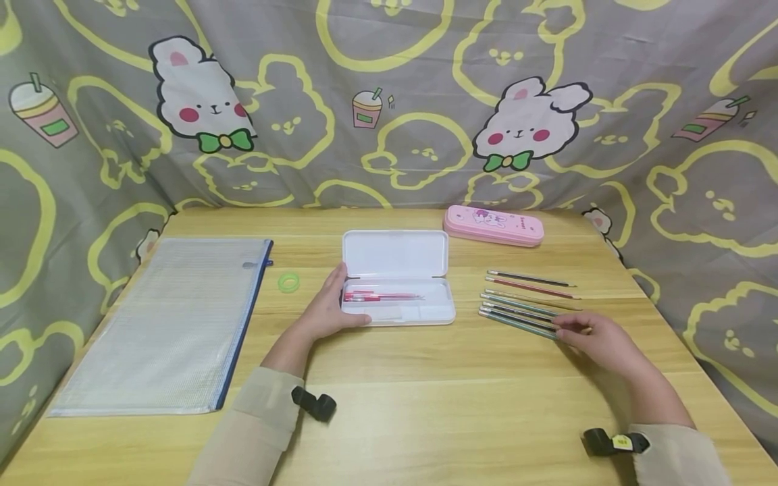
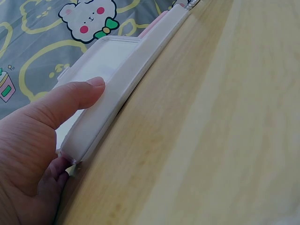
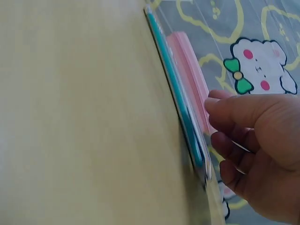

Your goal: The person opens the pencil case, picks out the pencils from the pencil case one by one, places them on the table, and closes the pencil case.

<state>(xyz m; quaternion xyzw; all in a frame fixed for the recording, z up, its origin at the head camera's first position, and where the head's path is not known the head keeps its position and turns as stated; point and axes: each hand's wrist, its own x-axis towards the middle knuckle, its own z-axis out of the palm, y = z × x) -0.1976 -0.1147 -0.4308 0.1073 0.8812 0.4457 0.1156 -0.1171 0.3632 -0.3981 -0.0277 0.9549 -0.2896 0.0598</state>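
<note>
A white pencil box stands with its lid up in the middle of the table. My left hand grips its left end, the thumb on the front rim and the other fingers around the side. Inside lie red pens and a pale block. Several pencils lie in a loose row to the right of the box, tips pointing right. My right hand is over the tip ends of the nearest pencils, fingers loosely bent; the right wrist view shows its fingertips beside the teal pencil, pinching nothing.
A pink pencil case with a rabbit print lies closed at the back right. Left of the box is a green tape ring, and beyond it a clear mesh zip pouch lies flat. A patterned curtain hangs behind the table.
</note>
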